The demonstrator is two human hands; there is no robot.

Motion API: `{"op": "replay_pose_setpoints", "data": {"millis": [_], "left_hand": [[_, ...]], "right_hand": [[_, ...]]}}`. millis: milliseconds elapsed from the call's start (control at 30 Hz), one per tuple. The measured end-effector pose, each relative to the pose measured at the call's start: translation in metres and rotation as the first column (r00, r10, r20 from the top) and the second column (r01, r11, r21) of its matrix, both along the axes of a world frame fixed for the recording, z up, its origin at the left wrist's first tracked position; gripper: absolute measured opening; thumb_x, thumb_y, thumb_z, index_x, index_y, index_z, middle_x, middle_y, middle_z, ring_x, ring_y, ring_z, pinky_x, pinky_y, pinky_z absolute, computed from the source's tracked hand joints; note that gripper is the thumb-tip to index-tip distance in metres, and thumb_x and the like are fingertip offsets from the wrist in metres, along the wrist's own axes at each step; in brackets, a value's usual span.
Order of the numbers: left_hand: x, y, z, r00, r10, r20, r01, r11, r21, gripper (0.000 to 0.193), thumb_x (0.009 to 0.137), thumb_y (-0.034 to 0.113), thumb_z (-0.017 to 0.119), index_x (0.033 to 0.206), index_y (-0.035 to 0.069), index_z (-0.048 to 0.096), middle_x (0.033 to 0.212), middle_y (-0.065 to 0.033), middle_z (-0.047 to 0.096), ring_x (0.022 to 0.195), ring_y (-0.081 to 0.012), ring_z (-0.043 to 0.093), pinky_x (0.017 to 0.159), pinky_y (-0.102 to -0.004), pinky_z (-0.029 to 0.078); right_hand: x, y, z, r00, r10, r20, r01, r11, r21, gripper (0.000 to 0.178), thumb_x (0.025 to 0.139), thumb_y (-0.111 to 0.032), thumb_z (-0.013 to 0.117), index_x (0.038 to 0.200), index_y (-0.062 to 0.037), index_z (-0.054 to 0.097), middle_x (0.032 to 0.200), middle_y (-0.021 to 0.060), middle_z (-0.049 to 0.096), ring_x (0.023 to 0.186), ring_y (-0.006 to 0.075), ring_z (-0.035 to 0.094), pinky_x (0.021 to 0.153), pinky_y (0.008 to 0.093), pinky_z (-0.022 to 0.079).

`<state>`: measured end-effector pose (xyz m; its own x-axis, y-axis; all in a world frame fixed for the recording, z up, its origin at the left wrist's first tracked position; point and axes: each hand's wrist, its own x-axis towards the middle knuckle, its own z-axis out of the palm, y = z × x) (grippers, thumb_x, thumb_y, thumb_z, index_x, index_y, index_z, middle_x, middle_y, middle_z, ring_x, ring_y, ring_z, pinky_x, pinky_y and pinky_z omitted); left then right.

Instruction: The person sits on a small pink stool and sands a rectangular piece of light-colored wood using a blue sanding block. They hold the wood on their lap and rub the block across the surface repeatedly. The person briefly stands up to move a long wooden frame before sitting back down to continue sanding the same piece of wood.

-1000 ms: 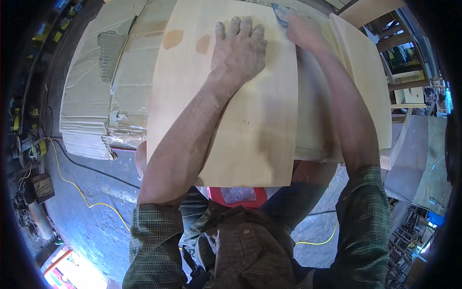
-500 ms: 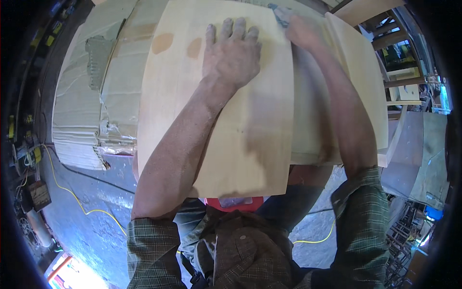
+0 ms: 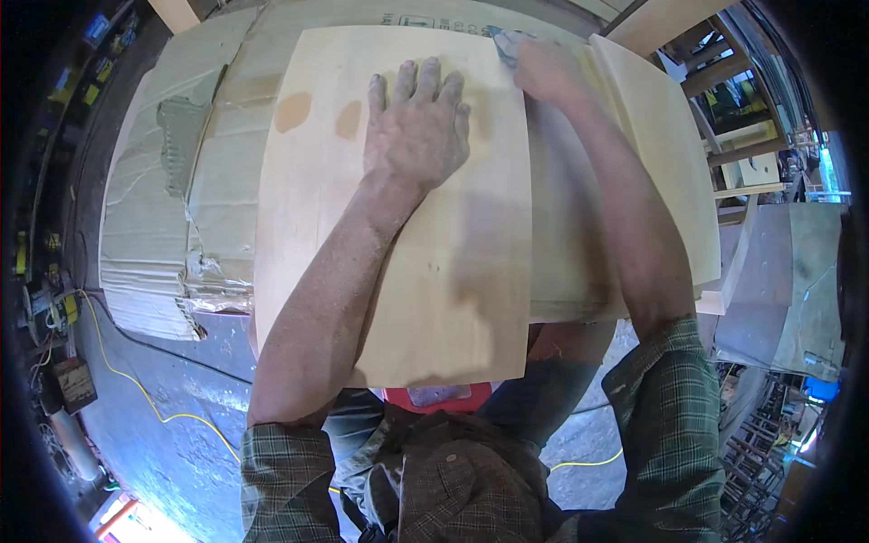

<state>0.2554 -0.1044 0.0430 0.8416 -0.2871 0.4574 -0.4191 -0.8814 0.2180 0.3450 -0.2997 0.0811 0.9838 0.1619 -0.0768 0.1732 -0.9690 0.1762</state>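
Observation:
A pale wooden board (image 3: 407, 308) lies lengthwise in front of me, its near end reaching over my lap. My left hand (image 3: 416, 140) rests flat on its far half, fingers spread and dusty, just right of two brownish oval patches in the wood. At the board's far right corner, my right hand (image 3: 549, 74) is closed around a crumpled bluish-grey piece of sandpaper (image 3: 509, 47), which touches the board's edge. The fingertips of that hand are partly hidden behind its back.
Flattened cardboard (image 3: 136, 226) covers the work surface under the board. A second pale wooden panel (image 3: 665, 154) lies to the right, near wooden frames (image 3: 742, 149). On the floor a yellow cord (image 3: 136, 366) runs at the left. Something red (image 3: 434, 398) shows below the board.
The whole view has shifted, so the board and both hands appear slightly lower and more to the left. My left hand stays flat on the board; my right hand remains at its far right corner.

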Motion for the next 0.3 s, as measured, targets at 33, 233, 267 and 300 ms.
{"op": "replay_pose_setpoints", "data": {"millis": [33, 233, 267, 300], "left_hand": [[0.001, 0.001, -0.002, 1.0, -0.005, -0.01, 0.005, 1.0, -0.011, 0.04, 0.094, 0.028, 0.045, 0.13, 0.013, 0.051, 0.139, -0.0132, 0.045, 0.131, -0.0326, 0.04, 0.107, -0.0546, 0.027], [-0.001, 0.003, 0.0, 0.999, 0.045, -0.007, -0.045, 0.998, 0.049, 0.041, 0.094, 0.03, 0.045, 0.131, 0.014, 0.051, 0.14, -0.0127, 0.045, 0.133, -0.0318, 0.037, 0.108, -0.0547, 0.026], [-0.003, -0.001, 0.003, 0.998, 0.04, -0.046, -0.037, 0.998, 0.059, 0.042, 0.094, 0.03, 0.046, 0.133, 0.014, 0.049, 0.142, -0.012, 0.043, 0.134, -0.0317, 0.036, 0.109, -0.0542, 0.025], [-0.003, 0.0, 0.006, 0.996, 0.043, -0.08, -0.037, 0.996, 0.076, 0.044, 0.093, 0.03, 0.047, 0.135, 0.015, 0.047, 0.143, -0.0113, 0.041, 0.135, -0.0317, 0.034, 0.11, -0.0537, 0.025]], "right_hand": [[0.003, -0.009, -0.015, 0.993, 0.084, 0.082, -0.086, 0.996, 0.031, 0.039, 0.085, -0.01, 0.054, 0.124, -0.0081, 0.057, 0.135, 0.0093, 0.052, 0.12, 0.0287, 0.053, 0.094, 0.0522, 0.043], [-0.108, 0.011, -0.013, 0.928, 0.219, 0.302, -0.242, 0.969, 0.04, 0.046, 0.083, -0.014, 0.059, 0.128, -0.0086, 0.054, 0.14, 0.0076, 0.048, 0.13, 0.0274, 0.044, 0.1, 0.0518, 0.038], [-0.108, 0.013, -0.005, 0.956, 0.182, 0.231, -0.193, 0.981, 0.026, 0.051, 0.083, -0.015, 0.061, 0.132, -0.01, 0.05, 0.143, 0.0067, 0.044, 0.133, 0.0257, 0.04, 0.105, 0.0507, 0.034], [-0.096, 0.019, 0.006, 0.975, 0.148, 0.166, -0.152, 0.988, 0.015, 0.057, 0.082, -0.017, 0.062, 0.137, -0.0113, 0.047, 0.147, 0.0059, 0.04, 0.135, 0.024, 0.037, 0.109, 0.0496, 0.031]]}}
